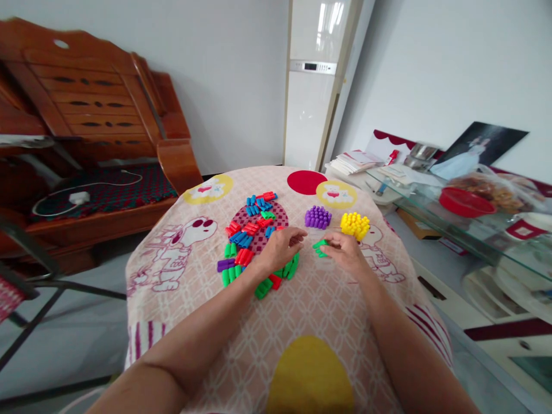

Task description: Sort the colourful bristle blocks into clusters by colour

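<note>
Reaching over the right side of a pile of small plastic pegs in red, blue and green is my left hand. Its fingers are bent but apart, and nothing shows in them. My right hand has its fingertips closed on a few green pegs at the tablecloth. Just beyond the hands, a cluster of purple pegs stands upright, packed together. To its right is a similar cluster of yellow pegs. One purple piece lies among green ones at the pile's left edge.
A patterned cloth covers the round table. At the right, a glass shelf holds a red bowl, papers and a photo. A wooden bench stands at the left, and a white cabinet unit behind the table.
</note>
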A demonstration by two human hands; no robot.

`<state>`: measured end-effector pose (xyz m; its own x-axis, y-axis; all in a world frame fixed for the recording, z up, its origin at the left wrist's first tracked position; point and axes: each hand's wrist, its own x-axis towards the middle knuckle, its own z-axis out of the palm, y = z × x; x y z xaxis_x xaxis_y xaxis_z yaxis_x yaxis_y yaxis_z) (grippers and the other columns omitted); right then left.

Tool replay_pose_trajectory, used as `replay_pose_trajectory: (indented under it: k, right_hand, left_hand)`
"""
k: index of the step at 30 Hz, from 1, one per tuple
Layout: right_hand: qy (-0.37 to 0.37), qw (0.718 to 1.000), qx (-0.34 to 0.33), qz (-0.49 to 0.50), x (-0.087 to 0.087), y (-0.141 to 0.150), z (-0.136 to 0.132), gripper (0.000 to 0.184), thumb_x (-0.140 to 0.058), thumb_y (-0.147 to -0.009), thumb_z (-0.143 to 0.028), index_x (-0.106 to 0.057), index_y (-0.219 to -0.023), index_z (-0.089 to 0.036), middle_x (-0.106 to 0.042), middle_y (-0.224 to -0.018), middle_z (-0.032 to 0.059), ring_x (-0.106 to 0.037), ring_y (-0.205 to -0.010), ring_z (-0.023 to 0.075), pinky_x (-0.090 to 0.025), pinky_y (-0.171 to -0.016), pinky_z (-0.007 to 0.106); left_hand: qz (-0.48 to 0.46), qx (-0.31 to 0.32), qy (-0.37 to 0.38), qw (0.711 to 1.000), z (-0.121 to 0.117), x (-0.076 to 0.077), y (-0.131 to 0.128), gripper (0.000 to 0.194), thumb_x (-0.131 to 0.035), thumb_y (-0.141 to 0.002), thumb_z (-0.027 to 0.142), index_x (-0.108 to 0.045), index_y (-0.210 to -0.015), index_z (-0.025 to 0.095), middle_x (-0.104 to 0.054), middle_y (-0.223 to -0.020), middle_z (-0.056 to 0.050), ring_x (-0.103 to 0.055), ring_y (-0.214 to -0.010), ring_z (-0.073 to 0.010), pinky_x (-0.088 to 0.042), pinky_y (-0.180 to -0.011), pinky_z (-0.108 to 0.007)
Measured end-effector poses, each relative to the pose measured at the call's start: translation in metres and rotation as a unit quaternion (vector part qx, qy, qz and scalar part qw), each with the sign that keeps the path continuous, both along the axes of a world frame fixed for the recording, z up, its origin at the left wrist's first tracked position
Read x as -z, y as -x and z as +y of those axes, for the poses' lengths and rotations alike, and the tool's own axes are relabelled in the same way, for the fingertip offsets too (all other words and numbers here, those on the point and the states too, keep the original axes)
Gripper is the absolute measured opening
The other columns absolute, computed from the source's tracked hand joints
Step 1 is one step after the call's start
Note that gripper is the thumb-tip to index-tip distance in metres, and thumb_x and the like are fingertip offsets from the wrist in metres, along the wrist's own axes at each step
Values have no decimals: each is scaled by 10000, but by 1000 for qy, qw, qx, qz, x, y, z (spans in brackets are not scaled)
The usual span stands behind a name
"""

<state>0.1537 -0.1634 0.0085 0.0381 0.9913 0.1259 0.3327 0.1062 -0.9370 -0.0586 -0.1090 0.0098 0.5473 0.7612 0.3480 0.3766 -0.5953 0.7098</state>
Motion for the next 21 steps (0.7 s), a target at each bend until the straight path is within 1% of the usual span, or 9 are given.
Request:
replay_pose_trajectory:
  k: [2,4,7,10,13,15,19,21]
  right_hand:
    - [-19,998,47,-39,-7,-17,0,251,-715,-655,-373,-696,-778,-155,-702,-681,23,-652,-632,177,-517,-594,285]
    - [-27,990,107,-90,-12,-35,-1,249,-718,-645,-392,-702,-724,-156,-698,-659,27,-642,-622,181,-501,-592,287]
    - [-36,974,179,-135,-13,-57,0,230,-702,-628,-386,-697,-678,-162,-697,-641,31,-631,-601,182,-485,-585,289]
    - [-54,967,212,-131,-6,-69,4,193,-677,-608,-350,-683,-676,-169,-700,-645,31,-633,-598,182,-492,-581,287]
    - [-67,961,227,-145,2,-73,7,128,-654,-598,-283,-672,-674,-182,-705,-657,27,-646,-616,183,-502,-590,281]
    - [-55,953,225,-196,3,-74,7,86,-642,-602,-229,-680,-667,-188,-711,-668,29,-650,-629,182,-497,-603,277]
    - [14,914,220,-342,-6,-79,0,159,-639,-606,-147,-741,-706,-217,-734,-712,36,-660,-675,196,-462,-600,271]
    - [35,901,198,-383,-11,-85,-4,200,-633,-602,-118,-758,-707,-235,-733,-703,29,-656,-663,196,-438,-577,266]
  left_hand:
    - [52,-19,-31,998,7,3,6,318,-609,-777,179,-666,-1089,159,-720,-1011,-83,-674,-837,-181,-541,-776,-299]
    - [114,-18,-54,992,13,9,11,313,-659,-752,223,-677,-1060,166,-716,-1016,-92,-668,-859,-206,-527,-801,-325]
    - [169,23,-61,984,16,15,16,253,-685,-750,296,-694,-980,194,-720,-961,-77,-661,-880,-223,-502,-812,-326]
    - [177,61,-54,981,15,14,19,218,-689,-752,337,-699,-935,220,-717,-938,-52,-655,-864,-209,-480,-783,-294]
    - [179,72,-45,980,13,8,20,164,-708,-726,313,-694,-862,222,-710,-868,-36,-649,-805,-198,-462,-718,-272]
    - [182,75,-35,980,12,4,20,131,-710,-715,278,-680,-824,214,-703,-828,-29,-644,-768,-190,-448,-679,-264]
    - [188,85,-12,978,9,-1,18,129,-702,-701,215,-654,-820,201,-699,-826,-15,-643,-769,-180,-440,-658,-252]
    - [178,90,-1,980,7,-3,16,146,-688,-695,182,-649,-835,198,-700,-823,-8,-645,-772,-175,-447,-658,-245]
